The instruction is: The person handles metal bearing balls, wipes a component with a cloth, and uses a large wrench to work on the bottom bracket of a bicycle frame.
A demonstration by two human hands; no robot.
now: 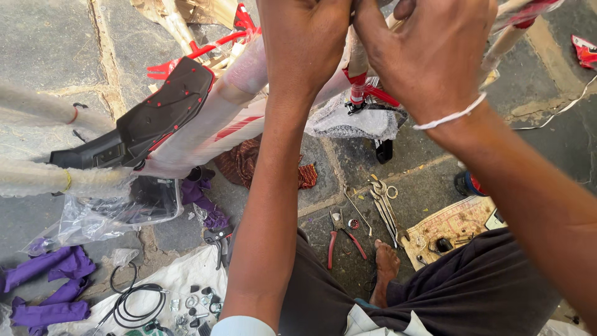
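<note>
Both hands, left hand (305, 43) and right hand (429, 56), meet fingertip to fingertip over the wrapped bicycle frame (205, 124), which slants away lower-left; their grip is hidden.

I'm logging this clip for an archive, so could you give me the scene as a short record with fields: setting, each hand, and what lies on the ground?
setting: stone-paved ground, seen from above
left hand: left hand raised, closed around the wrapped bicycle frame
right hand: right hand beside it, at the same spot; grip hidden
wrist: white band
on frame: black saddle
ground tools: red-handled pliers, spanners
ground other: purple foam pieces, black cable coil, bare foot
</note>
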